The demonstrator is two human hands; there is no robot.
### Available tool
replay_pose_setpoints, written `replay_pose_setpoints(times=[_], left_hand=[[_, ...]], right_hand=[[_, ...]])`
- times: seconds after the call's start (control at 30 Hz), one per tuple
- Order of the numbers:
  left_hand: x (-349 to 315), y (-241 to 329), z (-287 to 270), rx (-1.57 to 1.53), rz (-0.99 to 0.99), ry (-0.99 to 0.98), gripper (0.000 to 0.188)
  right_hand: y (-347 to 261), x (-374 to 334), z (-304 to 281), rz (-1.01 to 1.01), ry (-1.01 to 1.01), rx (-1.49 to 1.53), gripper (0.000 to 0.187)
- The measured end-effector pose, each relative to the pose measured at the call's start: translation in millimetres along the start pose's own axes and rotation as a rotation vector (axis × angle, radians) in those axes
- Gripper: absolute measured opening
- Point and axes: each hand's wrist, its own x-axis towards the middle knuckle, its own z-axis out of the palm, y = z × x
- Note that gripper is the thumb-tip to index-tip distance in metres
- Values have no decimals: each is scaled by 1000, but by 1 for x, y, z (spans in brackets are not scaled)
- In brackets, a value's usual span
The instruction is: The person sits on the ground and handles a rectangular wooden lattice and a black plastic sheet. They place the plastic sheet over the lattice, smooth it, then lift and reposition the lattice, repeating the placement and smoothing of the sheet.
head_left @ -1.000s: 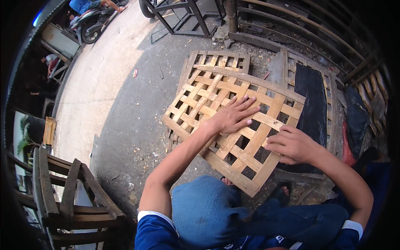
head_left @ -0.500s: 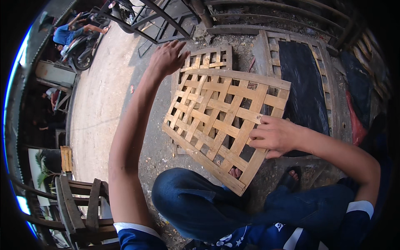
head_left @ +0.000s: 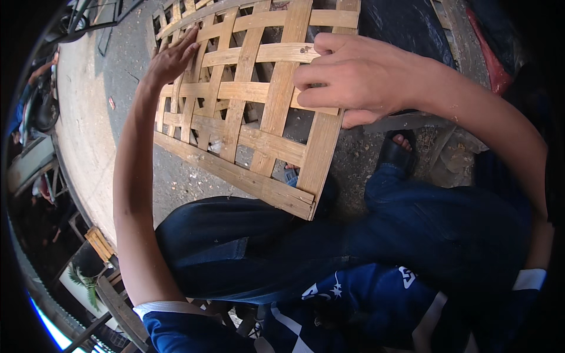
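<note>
A woven panel of flat, light wooden slats point(head_left: 244, 92) is tilted up in front of my knees, with square gaps between its strips. My right hand point(head_left: 359, 76) grips its right edge, the fingers curled over the slats. At the panel's far left, my left hand point(head_left: 172, 59) lies against the lattice with its fingers stretched out. A straight wooden strip point(head_left: 229, 167) borders the near side and meets the right edge at a corner above my lap. Part of another slatted panel shows behind the left hand's fingertips.
A black sheet point(head_left: 403, 29) lies beyond my right hand, with a red piece of material point(head_left: 489, 56) to its right. Wood chips litter the grey ground point(head_left: 182, 173). A motorbike point(head_left: 46, 112) stands far left; wooden slats point(head_left: 120, 306) are at lower left.
My left hand has come down from the air onto the panel's far left part. The view has shifted, and the panel appears larger and closer. My right hand keeps its grip on the right edge.
</note>
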Motion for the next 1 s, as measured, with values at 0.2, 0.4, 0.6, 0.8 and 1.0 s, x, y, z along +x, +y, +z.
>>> replay_pose_setpoints(times=[0.2,0.4,0.6,0.8,1.0], left_hand=[[-25,-51,11,-358,-44,107,74],[-58,107,-92,-696,166,305,67],[-77,144,-59,-458,302,166,74],[-113,9,-22,-7,-207,-210,60],[-138,26,-77,-312,-252,224,54]], right_hand=[[16,30,-25,-129,-87,4,44],[12,26,-26,-110,-103,-39,44],[15,24,-11,-162,-238,-28,47],[20,28,1,-167,17,123,49],[16,25,8,-232,-85,49,71]])
